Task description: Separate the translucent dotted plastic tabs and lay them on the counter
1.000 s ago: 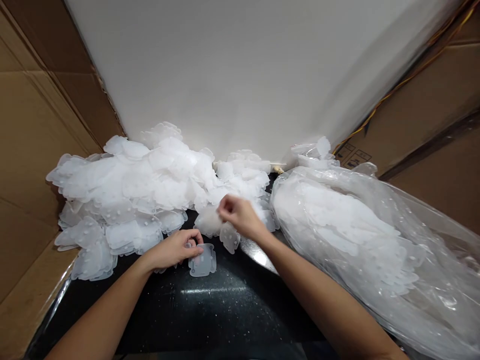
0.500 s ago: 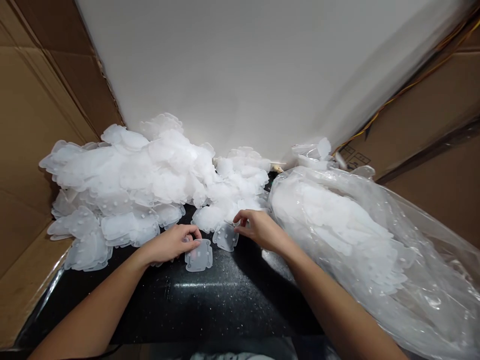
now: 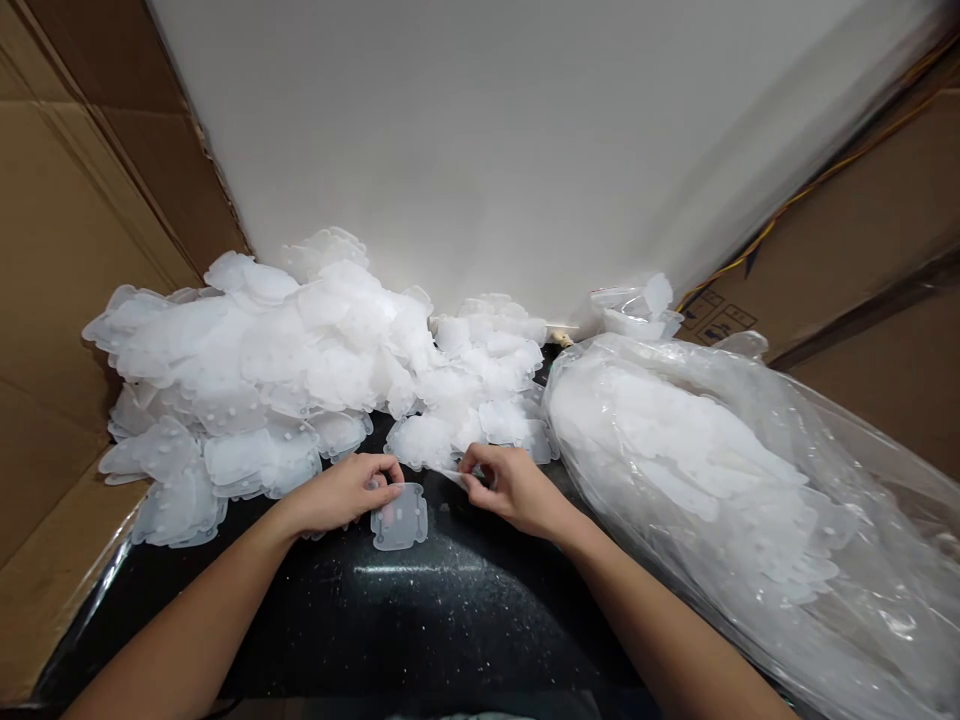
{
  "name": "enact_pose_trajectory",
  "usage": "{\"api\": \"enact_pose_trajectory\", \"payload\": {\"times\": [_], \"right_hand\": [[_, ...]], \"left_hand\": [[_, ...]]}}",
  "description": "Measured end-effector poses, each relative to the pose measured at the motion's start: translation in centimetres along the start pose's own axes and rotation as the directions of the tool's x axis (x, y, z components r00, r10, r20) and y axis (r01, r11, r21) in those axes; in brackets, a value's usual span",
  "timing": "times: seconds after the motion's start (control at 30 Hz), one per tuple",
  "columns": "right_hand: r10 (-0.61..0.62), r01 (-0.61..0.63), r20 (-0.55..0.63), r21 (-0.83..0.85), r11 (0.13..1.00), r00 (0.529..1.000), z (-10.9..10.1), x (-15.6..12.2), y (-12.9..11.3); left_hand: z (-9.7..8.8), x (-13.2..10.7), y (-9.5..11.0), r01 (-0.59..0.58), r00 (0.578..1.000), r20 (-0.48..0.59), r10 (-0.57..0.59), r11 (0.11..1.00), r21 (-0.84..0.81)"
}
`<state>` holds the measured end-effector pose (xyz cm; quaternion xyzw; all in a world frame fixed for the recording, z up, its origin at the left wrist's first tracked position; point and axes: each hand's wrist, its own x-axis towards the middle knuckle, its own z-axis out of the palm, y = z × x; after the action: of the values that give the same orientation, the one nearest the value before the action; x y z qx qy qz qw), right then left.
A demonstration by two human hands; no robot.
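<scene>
left hand (image 3: 341, 492) pinned clear plastic piece (image 3: 400, 517) on black table (image 3: 450, 620) | right hand (image 3: 517, 488) pinched thin piece (image 3: 452, 475) beside pile (image 3: 300, 360)

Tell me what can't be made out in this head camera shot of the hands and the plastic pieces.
Head view:
Thin translucent white plastic piece pinched by the right hand: seen edge-on, shape unclear.
Flat translucent white plastic piece: left hand covers its left edge.
Clear plastic bag: cut off by the right edge.
Black print on brown cardboard: too small, partly behind the bag.
</scene>
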<state>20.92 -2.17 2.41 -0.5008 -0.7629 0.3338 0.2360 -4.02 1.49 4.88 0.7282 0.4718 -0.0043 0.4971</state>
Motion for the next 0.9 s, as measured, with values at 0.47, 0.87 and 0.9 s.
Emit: {"api": "enact_pose_trajectory", "payload": {"times": [0.47, 0.87, 0.9], "right_hand": [[0.366, -0.461, 0.287, 0.646, 0.608, 0.885, -1.1, 0.9, 3.5], [0.350, -0.460, 0.302, 0.652, 0.603, 0.887, -1.3, 0.7, 3.6], [0.350, -0.459, 0.301, 0.649, 0.606, 0.887, -1.3, 0.6, 3.5]], "left_hand": [[-0.4, 0.3, 0.2, 0.064, 0.997, -0.032, -0.063, 0.998, 0.011], [-0.2, 0.9, -0.8, 0.023, 1.000, -0.009, -0.024, 0.997, -0.067], [-0.2, 0.9, -0.8, 0.022, 1.000, -0.010, -0.023, 0.997, -0.068]]}}
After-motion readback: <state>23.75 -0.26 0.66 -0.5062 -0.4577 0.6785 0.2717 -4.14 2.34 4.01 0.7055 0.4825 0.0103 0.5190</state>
